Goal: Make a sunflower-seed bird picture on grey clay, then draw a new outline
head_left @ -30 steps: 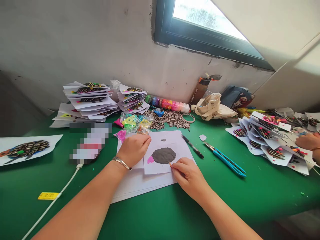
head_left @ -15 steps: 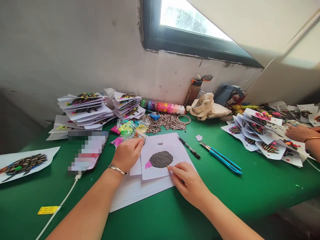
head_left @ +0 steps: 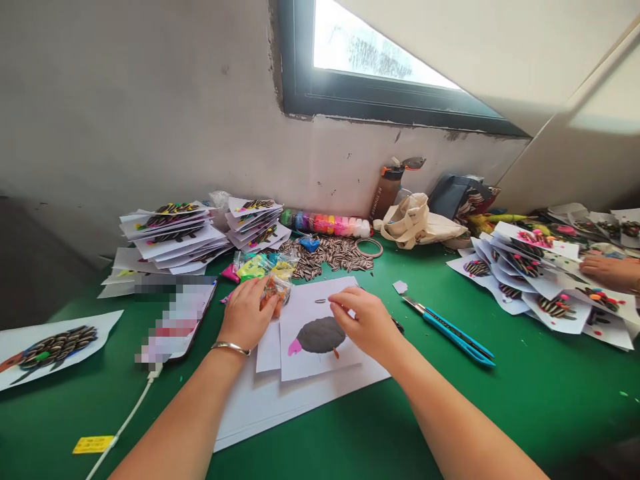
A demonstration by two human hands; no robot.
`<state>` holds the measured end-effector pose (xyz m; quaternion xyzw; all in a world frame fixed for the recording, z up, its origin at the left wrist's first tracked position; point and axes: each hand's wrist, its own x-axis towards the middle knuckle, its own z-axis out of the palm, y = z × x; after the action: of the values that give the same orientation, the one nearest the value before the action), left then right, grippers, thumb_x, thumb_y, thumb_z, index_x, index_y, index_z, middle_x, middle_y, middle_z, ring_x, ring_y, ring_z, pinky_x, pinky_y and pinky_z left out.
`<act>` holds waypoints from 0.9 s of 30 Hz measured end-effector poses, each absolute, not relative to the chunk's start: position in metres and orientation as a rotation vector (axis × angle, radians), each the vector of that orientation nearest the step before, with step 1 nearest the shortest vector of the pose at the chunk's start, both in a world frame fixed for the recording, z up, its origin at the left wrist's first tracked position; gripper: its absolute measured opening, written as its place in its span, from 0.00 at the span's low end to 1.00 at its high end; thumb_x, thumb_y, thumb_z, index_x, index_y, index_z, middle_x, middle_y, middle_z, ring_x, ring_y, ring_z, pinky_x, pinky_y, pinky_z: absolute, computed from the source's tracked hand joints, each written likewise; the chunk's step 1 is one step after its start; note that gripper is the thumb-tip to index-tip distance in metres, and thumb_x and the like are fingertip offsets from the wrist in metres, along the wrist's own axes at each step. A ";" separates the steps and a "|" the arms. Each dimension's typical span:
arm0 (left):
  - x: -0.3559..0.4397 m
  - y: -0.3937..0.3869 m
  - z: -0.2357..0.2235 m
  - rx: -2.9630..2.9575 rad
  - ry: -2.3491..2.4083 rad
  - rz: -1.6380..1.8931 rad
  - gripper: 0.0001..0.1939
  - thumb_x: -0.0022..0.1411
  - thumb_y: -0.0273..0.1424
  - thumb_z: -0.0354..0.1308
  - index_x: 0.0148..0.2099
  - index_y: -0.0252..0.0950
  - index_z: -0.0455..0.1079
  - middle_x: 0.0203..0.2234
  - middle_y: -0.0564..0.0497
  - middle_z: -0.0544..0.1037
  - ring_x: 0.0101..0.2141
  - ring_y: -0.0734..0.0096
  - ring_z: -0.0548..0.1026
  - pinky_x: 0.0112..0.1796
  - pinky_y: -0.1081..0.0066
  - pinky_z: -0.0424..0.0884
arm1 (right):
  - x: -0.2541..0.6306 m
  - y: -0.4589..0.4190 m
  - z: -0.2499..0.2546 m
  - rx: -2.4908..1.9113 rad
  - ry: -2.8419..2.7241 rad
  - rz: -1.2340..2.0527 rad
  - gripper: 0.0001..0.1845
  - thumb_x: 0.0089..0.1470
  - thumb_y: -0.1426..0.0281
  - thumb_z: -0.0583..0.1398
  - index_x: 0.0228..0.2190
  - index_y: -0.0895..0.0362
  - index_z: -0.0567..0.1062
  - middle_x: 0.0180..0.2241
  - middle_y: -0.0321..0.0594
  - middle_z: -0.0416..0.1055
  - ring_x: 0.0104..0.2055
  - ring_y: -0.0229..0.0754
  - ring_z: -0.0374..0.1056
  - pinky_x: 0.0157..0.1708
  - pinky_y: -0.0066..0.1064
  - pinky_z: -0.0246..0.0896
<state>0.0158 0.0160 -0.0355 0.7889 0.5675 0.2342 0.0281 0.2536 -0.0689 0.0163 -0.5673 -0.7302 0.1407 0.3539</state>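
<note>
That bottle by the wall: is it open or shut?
Open: on the bottle, the lid is flipped aside.

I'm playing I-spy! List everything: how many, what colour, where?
Wall: one, grey, behind
Window: one, dark-framed, above
Table: one, green, underneath
Sheet: one, white, centre
Oval: one, dark-grey, on sheet
Bits: two, pink, brown, at oval
Lower papers: several, white, beneath sheet
Packets: several, multicoloured, left of centre
Seeds: many, striped, behind sheet
Ring: one, pale, beside seeds
Roll: one, multicoloured, along wall
Bottle: one, brown, by wall
Bags: two, cream, blue, near bottle
Picture cards: many, white, left and right
Phone: one, colour blurred out, left
Cable: one, white, at phone
Tag: one, yellow, by cable
Cutter: one, blue, right
Pen: one, black, partly hidden, right
Co-worker's hand: one, far right
Left hand: one, silver bracelet, at packets
Right hand: one, above sheet
</note>
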 end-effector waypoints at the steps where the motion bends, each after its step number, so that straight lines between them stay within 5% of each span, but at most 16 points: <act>1: 0.016 0.016 -0.036 2.425 1.766 0.713 0.23 0.63 0.39 0.49 0.56 0.32 0.67 0.53 0.39 0.71 0.55 0.51 0.65 0.56 0.53 0.60 | 0.253 -0.061 0.018 -1.467 -1.857 0.384 0.12 0.58 0.73 0.55 0.34 0.54 0.79 0.30 0.38 0.72 0.34 0.39 0.67 0.33 0.29 0.60; 9: 0.013 0.016 -0.038 2.357 1.949 0.664 0.28 0.62 0.44 0.50 0.58 0.33 0.65 0.56 0.37 0.67 0.59 0.47 0.60 0.56 0.50 0.58 | 0.242 -0.037 0.011 -1.427 -1.819 0.442 0.13 0.57 0.73 0.55 0.30 0.53 0.79 0.28 0.37 0.72 0.33 0.39 0.67 0.33 0.29 0.58; 14: 0.019 0.009 -0.031 2.425 1.809 0.689 0.14 0.63 0.37 0.51 0.45 0.38 0.74 0.46 0.44 0.77 0.53 0.51 0.68 0.54 0.53 0.61 | 0.245 -0.045 -0.001 -1.443 -1.878 0.471 0.12 0.57 0.74 0.55 0.30 0.54 0.79 0.29 0.38 0.72 0.32 0.39 0.66 0.33 0.29 0.59; 20: 0.031 -0.004 -0.022 2.440 1.751 0.832 0.11 0.64 0.32 0.50 0.35 0.39 0.74 0.48 0.46 0.76 0.58 0.47 0.62 0.55 0.43 0.57 | 0.243 -0.045 0.000 -1.425 -1.884 0.466 0.12 0.57 0.75 0.55 0.31 0.54 0.79 0.29 0.38 0.72 0.34 0.40 0.67 0.35 0.30 0.61; 27: 0.039 -0.019 -0.012 2.339 1.451 1.072 0.09 0.65 0.30 0.50 0.37 0.40 0.72 0.38 0.49 0.79 0.48 0.61 0.73 0.51 0.60 0.68 | 0.237 -0.049 0.001 -1.375 -1.750 0.628 0.13 0.56 0.70 0.57 0.43 0.53 0.77 0.39 0.41 0.75 0.43 0.43 0.68 0.43 0.34 0.63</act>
<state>0.0392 -0.0193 -0.0124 0.7884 0.4890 0.3613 0.0937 0.2370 -0.0486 0.0009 -0.5442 -0.6928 0.2485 0.4026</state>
